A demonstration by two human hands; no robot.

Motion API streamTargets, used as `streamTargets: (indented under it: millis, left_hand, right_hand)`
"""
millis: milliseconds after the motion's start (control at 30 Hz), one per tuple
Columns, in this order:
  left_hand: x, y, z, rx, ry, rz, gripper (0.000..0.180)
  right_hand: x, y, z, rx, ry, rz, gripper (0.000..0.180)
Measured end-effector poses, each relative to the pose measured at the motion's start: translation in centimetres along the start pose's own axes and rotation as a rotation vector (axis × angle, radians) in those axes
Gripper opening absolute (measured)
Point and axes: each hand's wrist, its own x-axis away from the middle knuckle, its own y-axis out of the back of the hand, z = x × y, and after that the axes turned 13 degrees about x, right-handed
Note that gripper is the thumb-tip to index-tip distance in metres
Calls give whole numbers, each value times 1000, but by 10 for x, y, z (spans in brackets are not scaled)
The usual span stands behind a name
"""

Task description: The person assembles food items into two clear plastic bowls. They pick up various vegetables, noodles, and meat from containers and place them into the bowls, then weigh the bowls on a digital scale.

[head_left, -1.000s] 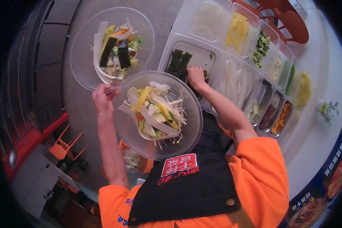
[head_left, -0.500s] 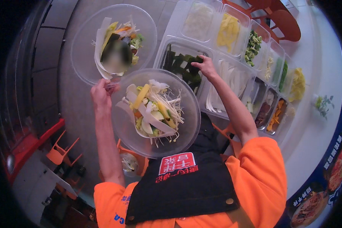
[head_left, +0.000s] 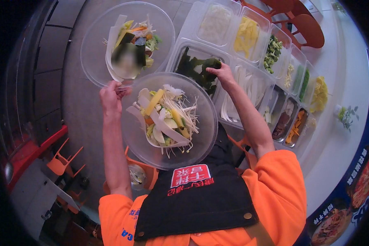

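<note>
My left hand (head_left: 111, 97) is closed on the rim of a clear round bowl (head_left: 91, 53); whether it also grips the nearer bowl is unclear. That far bowl holds mixed vegetables with dark seaweed pieces, partly blurred. A second clear bowl (head_left: 203, 141), close to my body, contains enoki mushrooms, pale slices and yellow strips. Over a tray (head_left: 217, 51) of dark green kelp, my right hand (head_left: 223, 76) pinches a piece of kelp (head_left: 212, 64) between thumb and fingers. More kelp (head_left: 190, 67) lies in the tray below and left of those fingers.
Beside the kelp stand tubs of white strips (head_left: 245, 88), yellow sheets (head_left: 247, 35), broccoli (head_left: 271, 55) and orange strips (head_left: 296, 127). A potted plant (head_left: 347, 117) is at right. Orange chairs (head_left: 65, 160) stand lower left, others (head_left: 301, 28) at the far right.
My right hand has gathered and slightly raised kelp in its fingers. The far bowl has shifted a little to the right and away, with my left hand still at its rim.
</note>
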Motion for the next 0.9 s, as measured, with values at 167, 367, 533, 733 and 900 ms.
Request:
streamTargets:
  millis: [167, 367, 533, 733, 900]
  left_hand:
    - [-1, -2, -1, -11, 9, 3, 13]
    - [5, -12, -5, 21, -1, 14, 8]
    - [2, -5, -2, -12, 0, 9, 10]
    - [2, -17, -4, 15, 6, 30, 9]
    - [-2, -16, -4, 22, 17, 78, 10]
  right_hand:
    - [-19, 5, -20, 302, -49, -2, 23]
    - [-26, 17, -34, 341, 130, 3, 35]
    - [-12, 17, -17, 489, 219, -188, 34]
    - [-2, 27, 16, 684, 185, -213, 28]
    - [2, 25, 26, 648, 253, -295, 26]
